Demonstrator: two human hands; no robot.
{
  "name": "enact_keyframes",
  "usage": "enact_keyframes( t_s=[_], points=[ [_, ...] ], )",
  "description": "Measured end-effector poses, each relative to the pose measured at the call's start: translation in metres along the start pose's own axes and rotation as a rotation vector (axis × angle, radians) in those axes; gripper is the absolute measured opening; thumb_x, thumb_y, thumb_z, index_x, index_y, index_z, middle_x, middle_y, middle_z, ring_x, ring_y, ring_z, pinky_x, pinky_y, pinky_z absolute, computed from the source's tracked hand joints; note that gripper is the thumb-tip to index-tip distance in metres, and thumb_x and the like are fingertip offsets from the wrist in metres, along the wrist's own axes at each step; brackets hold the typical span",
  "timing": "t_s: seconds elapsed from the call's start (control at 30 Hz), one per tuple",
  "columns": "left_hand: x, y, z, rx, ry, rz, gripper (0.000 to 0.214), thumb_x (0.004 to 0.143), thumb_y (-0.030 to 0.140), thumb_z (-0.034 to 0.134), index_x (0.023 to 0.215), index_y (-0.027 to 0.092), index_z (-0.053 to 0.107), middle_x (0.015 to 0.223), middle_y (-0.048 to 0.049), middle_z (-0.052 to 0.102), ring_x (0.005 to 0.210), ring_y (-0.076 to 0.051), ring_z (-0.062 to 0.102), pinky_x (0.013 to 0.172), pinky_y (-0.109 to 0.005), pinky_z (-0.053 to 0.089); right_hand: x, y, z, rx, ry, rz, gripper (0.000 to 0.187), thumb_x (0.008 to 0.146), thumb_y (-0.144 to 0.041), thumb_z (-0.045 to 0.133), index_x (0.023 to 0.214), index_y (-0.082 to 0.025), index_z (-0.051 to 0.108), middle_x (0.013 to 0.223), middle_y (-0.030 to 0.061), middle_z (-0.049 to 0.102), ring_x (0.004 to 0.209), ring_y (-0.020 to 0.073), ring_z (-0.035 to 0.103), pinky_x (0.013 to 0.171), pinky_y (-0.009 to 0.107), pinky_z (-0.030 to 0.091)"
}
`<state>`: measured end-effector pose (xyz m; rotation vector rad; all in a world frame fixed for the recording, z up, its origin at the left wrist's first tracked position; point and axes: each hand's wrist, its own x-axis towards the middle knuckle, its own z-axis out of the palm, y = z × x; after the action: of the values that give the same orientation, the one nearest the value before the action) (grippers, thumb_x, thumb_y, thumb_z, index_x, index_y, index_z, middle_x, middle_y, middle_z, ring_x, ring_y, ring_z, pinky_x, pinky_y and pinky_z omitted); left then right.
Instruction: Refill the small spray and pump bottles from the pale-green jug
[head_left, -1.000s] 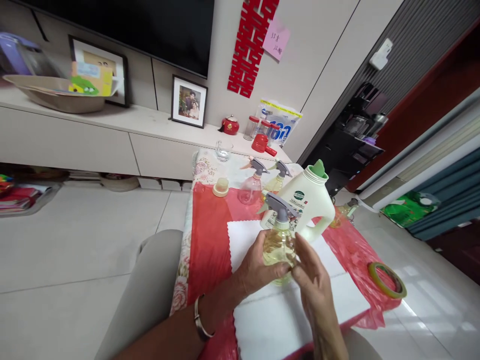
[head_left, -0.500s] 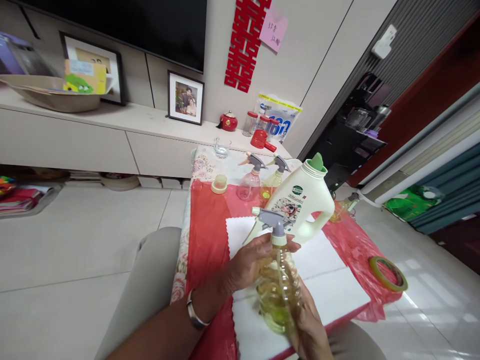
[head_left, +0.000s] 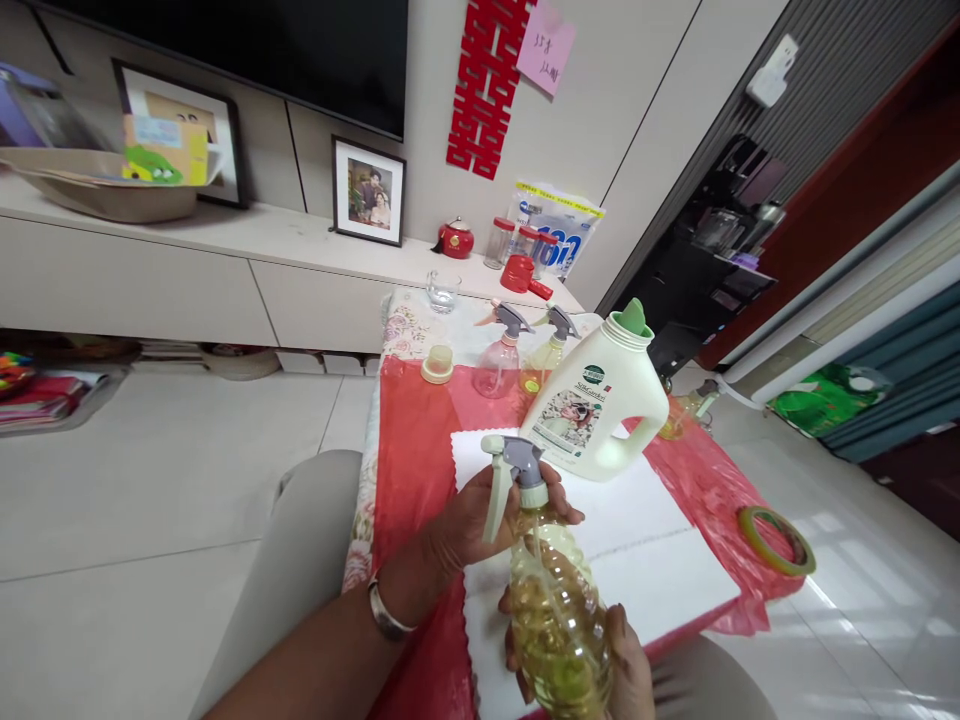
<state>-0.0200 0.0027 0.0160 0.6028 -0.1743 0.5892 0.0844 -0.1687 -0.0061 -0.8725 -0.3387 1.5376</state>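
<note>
A clear yellow spray bottle [head_left: 559, 610] with a grey and pale green trigger head is held between my two hands, tilted with its top toward the left. My left hand [head_left: 480, 515], with a silver bangle at the wrist, wraps behind the neck just under the trigger. Around the lower body closes my right hand [head_left: 626, 660], its fingers partly seen through the plastic. Just beyond stands a large cream detergent jug [head_left: 600, 400], uncapped, with a green spout. Behind the jug are a pink spray bottle [head_left: 496, 368] and another yellow spray bottle [head_left: 541, 362].
A translucent cap [head_left: 437, 364] sits on the red sheet [head_left: 412, 430] at the left. White cloth [head_left: 660, 580] lies under the jug. A tape roll [head_left: 776, 540] rests at the right edge. A glass cup [head_left: 442, 292] stands at the back, and another spray bottle [head_left: 679, 415] behind the jug.
The held spray bottle has come lower and closer and turned, its head now tilting left with the trigger in fuller view. Both hands have kept hold of it.
</note>
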Motion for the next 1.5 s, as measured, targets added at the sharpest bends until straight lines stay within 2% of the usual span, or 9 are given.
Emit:
enact_keyframes(
  t_s=[0.13, 0.3, 0.47, 0.6, 0.7, 0.87, 1.13, 1.33, 1.5],
  points=[
    [0.001, -0.001, 0.001, 0.009, 0.035, 0.034, 0.041, 0.072, 0.045, 0.084, 0.098, 0.016, 0.072, 0.092, -0.0065, 0.071, 0.092, -0.026, 0.070, 0.099, -0.046, 0.049, -0.001, -0.005, 0.007, -0.073, 0.052, 0.010, 0.096, 0.066, -0.078, 0.071, 0.140, -0.019, 0.054, 0.115, 0.0195, 0.066, 0.095, 0.0358, 0.068, 0.071, 0.049, 0.058],
    [0.006, 0.000, 0.002, 0.021, 0.107, 0.054, 0.038, 0.068, 0.043, 0.088, 0.088, 0.015, 0.072, 0.084, -0.0040, 0.070, 0.086, -0.021, 0.069, 0.091, -0.037, 0.052, -0.001, -0.010, 0.016, -0.301, 0.051, -0.233, 0.087, 0.069, -0.061, 0.077, 0.144, -0.028, 0.049, 0.148, 0.0113, 0.046, 0.131, 0.0338, 0.050, 0.103, 0.049, 0.048],
    [0.009, 0.001, 0.004, 0.049, 0.155, 0.060, 0.049, 0.059, 0.045, 0.092, 0.091, 0.015, 0.070, 0.084, -0.0039, 0.071, 0.081, -0.018, 0.069, 0.075, -0.028, 0.052, 0.003, -0.014, 0.011, -0.919, 0.176, -0.546, 0.078, 0.083, -0.044, 0.071, 0.152, -0.027, 0.038, 0.150, 0.0103, 0.042, 0.136, 0.0283, 0.045, 0.107, 0.039, 0.047],
    [0.010, -0.002, 0.002, 0.053, 0.208, 0.075, 0.040, 0.067, 0.042, 0.089, 0.087, 0.014, 0.069, 0.087, -0.0053, 0.072, 0.085, -0.018, 0.069, 0.083, -0.031, 0.051, 0.011, -0.015, 0.010, -1.459, 0.377, -0.832, 0.075, 0.086, -0.039, 0.069, 0.152, -0.028, 0.036, 0.141, 0.0099, 0.047, 0.128, 0.0255, 0.049, 0.104, 0.041, 0.048],
    [0.011, -0.002, 0.001, 0.047, 0.203, 0.091, 0.028, 0.076, 0.033, 0.083, 0.094, 0.016, 0.069, 0.094, -0.0045, 0.072, 0.093, -0.020, 0.069, 0.092, -0.033, 0.049, 0.017, -0.017, 0.010, -1.625, 0.448, -0.940, 0.076, 0.088, -0.040, 0.067, 0.153, -0.025, 0.033, 0.134, 0.0125, 0.047, 0.124, 0.0257, 0.048, 0.102, 0.044, 0.048],
    [0.010, 0.005, -0.001, 0.046, 0.105, 0.043, 0.039, 0.077, 0.019, 0.068, 0.116, 0.011, 0.067, 0.120, -0.0145, 0.070, 0.116, -0.029, 0.065, 0.109, -0.043, 0.041, 0.020, -0.022, 0.012, -1.687, 0.447, -0.980, 0.078, 0.089, -0.039, 0.067, 0.155, -0.021, 0.030, 0.133, 0.0144, 0.046, 0.125, 0.0254, 0.046, 0.101, 0.042, 0.049],
    [0.011, 0.013, -0.006, 0.020, 0.157, 0.079, 0.029, 0.077, 0.023, 0.076, 0.102, 0.011, 0.066, 0.115, -0.0161, 0.071, 0.128, -0.035, 0.058, 0.117, -0.052, 0.034, 0.021, -0.021, 0.024, -1.600, 0.417, -0.888, 0.078, 0.089, -0.044, 0.065, 0.155, -0.024, 0.027, 0.136, 0.0119, 0.048, 0.119, 0.0244, 0.052, 0.095, 0.041, 0.051],
    [0.012, 0.013, -0.007, 0.025, 0.311, 0.188, 0.042, 0.061, 0.023, 0.092, 0.093, 0.016, 0.066, 0.097, -0.0045, 0.069, 0.114, -0.027, 0.065, 0.111, -0.046, 0.044, 0.029, -0.015, 0.031, -1.639, 0.414, -0.940, 0.078, 0.089, -0.040, 0.065, 0.155, -0.022, 0.026, 0.137, 0.0131, 0.048, 0.123, 0.0269, 0.047, 0.099, 0.044, 0.047],
    [0.015, 0.016, -0.014, 0.014, 0.403, 0.251, 0.044, 0.059, 0.021, 0.093, 0.091, 0.019, 0.064, 0.090, 0.0015, 0.067, 0.088, -0.017, 0.068, 0.102, -0.040, 0.049, 0.032, -0.014, 0.030, -1.732, 0.450, -1.009, 0.074, 0.090, -0.037, 0.063, 0.153, -0.019, 0.030, 0.135, 0.0154, 0.047, 0.123, 0.0296, 0.044, 0.099, 0.048, 0.045]
  ],
)
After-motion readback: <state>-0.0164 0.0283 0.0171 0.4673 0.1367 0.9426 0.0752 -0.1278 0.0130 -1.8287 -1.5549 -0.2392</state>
